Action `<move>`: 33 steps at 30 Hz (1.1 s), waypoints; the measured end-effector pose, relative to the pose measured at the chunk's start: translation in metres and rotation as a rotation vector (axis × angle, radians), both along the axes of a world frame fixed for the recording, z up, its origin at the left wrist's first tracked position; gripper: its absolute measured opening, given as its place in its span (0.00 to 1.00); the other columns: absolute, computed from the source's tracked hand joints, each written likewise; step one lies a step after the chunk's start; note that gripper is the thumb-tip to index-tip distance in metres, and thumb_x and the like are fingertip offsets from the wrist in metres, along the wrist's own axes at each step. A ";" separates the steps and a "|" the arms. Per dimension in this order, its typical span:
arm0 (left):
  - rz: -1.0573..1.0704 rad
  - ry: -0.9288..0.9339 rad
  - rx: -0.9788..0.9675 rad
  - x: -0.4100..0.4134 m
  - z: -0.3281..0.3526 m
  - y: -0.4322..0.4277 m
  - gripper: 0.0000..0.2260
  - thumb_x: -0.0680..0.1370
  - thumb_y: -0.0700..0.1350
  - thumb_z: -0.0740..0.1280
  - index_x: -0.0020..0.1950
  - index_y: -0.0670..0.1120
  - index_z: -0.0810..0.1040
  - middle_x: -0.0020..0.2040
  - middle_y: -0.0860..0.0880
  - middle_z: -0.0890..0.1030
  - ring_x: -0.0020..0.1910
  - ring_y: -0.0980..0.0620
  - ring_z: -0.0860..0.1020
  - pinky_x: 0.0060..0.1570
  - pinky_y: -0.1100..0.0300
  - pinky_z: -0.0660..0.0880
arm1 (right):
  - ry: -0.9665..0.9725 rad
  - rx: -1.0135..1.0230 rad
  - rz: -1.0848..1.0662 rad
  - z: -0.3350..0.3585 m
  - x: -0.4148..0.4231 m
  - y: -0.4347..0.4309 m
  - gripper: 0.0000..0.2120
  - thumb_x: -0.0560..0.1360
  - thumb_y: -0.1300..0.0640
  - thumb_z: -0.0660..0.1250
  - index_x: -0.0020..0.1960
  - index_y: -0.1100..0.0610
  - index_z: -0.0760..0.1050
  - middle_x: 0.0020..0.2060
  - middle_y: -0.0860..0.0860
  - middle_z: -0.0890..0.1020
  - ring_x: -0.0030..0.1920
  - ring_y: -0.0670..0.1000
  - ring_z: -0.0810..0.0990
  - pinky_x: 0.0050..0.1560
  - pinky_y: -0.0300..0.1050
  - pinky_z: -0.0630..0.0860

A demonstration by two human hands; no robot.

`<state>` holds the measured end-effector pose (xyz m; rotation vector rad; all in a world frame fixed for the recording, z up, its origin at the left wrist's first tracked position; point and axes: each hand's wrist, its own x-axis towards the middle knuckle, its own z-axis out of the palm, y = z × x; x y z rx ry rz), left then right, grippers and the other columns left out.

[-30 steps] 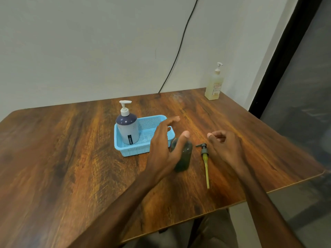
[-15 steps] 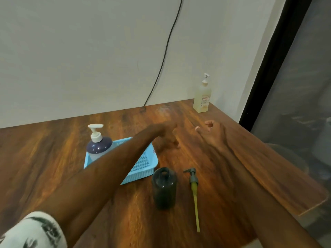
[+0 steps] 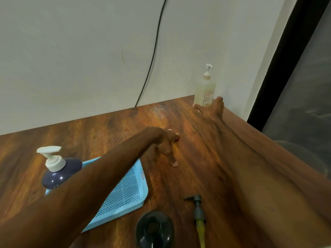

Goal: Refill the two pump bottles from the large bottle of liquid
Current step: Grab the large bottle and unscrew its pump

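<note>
Right hand spread open at the foot of the large bottle, not yet gripping it.

That bottle stands upright in the table's far right corner, just beyond the fingertips; the left hand, empty and loosely open, hangs nearer, with the uncapped dark bottle and loose pump at the near edge.

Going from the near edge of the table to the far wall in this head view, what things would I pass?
Open dark bottle → loose pump → blue basket → left hand → right hand → large pale bottle.
</note>
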<state>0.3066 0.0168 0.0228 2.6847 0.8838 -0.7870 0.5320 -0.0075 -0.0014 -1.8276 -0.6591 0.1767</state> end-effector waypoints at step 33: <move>-0.057 -0.372 0.089 -0.073 0.066 -0.081 0.07 0.83 0.42 0.69 0.54 0.39 0.81 0.51 0.40 0.82 0.51 0.41 0.81 0.55 0.51 0.76 | -0.098 0.057 0.193 0.055 -0.123 -0.246 0.30 0.58 0.49 0.84 0.56 0.54 0.78 0.53 0.47 0.84 0.50 0.45 0.83 0.46 0.44 0.83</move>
